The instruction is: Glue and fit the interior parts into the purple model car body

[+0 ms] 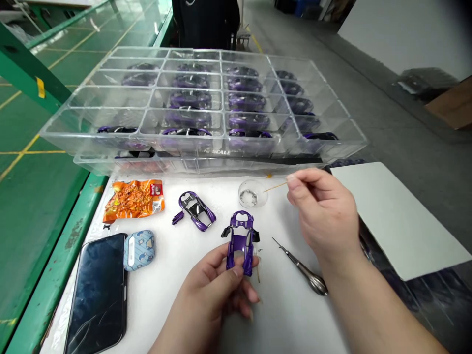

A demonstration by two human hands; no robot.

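The left hand (221,285) is pinching a purple toy car body (241,241) between thumb and fingers, up above the near middle of the white tabletop (177,250). The car body has a black door (256,236) sticking out on each side, and its front end points to the far edge. The right hand (328,209) has a thin wooden toothpick (276,186) gripped in its fingertips, over the right part of the tabletop. The stick's tip is at the right rim of a small clear dish (260,200) with white bits in it; I can't tell if it touches. Another thin stick (258,274) lies just behind the left hand's fingers. Between the two arms lies a pick (300,268) with a shiny metal handle, its sharp tip toward the far edge. To the left of the held car is a second purple car body (197,211), lying flat, with a loose purple part (178,218) just beside it. Near the far left corner is an orange snack packet (134,200). Closer in, along the left edge, a blue earbud case (140,250) touches a black phone (96,295). At the far edge a big clear tray (280,147) sits on top of another one (177,167), with purple toy cars (190,101) in its boxes. Past the right edge lies a flat white board (401,221).
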